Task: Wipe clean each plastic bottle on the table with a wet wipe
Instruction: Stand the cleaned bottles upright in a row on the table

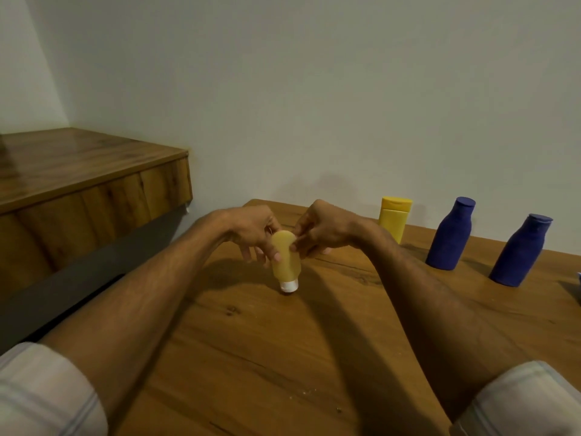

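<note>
A small amber bottle point(286, 261) with a white cap stands cap-down on the wooden table point(283, 357), near its far left part. My left hand point(256, 232) holds the bottle from the left, thumb on its front. My right hand point(317, 231) pinches the bottle's upper right edge; no wet wipe shows in either hand. A yellow bottle point(394, 220) stands at the back by the wall. Two dark blue bottles point(451, 236) point(520, 251) stand to its right.
A higher wooden counter point(81, 171) fills the left side, with a dark gap between it and the table. A pale wall runs close behind the bottles. A small bluish object point(578, 278) peeks in at the right edge. Crumbs lie on the near table.
</note>
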A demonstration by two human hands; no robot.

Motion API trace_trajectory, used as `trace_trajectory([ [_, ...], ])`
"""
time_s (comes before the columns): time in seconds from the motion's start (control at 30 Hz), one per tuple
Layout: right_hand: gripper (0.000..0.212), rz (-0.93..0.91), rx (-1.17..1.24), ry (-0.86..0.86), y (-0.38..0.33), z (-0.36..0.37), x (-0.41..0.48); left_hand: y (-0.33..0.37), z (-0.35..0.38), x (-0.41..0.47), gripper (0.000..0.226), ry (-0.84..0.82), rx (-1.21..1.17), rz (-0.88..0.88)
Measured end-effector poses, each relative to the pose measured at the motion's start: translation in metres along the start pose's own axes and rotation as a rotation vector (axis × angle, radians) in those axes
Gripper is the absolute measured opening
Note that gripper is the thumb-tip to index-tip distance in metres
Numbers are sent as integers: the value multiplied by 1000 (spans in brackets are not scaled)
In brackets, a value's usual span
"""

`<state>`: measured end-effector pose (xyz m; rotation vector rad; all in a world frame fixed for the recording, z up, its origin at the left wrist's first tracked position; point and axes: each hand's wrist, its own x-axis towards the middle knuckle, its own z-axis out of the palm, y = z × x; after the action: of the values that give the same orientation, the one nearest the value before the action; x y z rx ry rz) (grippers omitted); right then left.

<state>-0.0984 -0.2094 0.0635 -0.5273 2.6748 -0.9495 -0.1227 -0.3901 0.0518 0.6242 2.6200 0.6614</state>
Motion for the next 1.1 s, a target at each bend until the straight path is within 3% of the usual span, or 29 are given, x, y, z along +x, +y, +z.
trace_trajectory([
  [0.2, 26, -85, -45, 354, 8, 1, 34, -9, -6, 23, 38, 454, -85, -18],
  [0.3, 27, -72, -57, 448, 15, 8, 51, -16, -1, 38, 35, 548, -113, -35],
  [0.8, 25, 10, -189, 547, 28, 29, 78, -29, 9, 60, 27, 585, -113, -120],
  [1.1, 29, 20, -200, 527, 27, 30, 77, -27, 7, 60, 40, 562, -110, -165],
])
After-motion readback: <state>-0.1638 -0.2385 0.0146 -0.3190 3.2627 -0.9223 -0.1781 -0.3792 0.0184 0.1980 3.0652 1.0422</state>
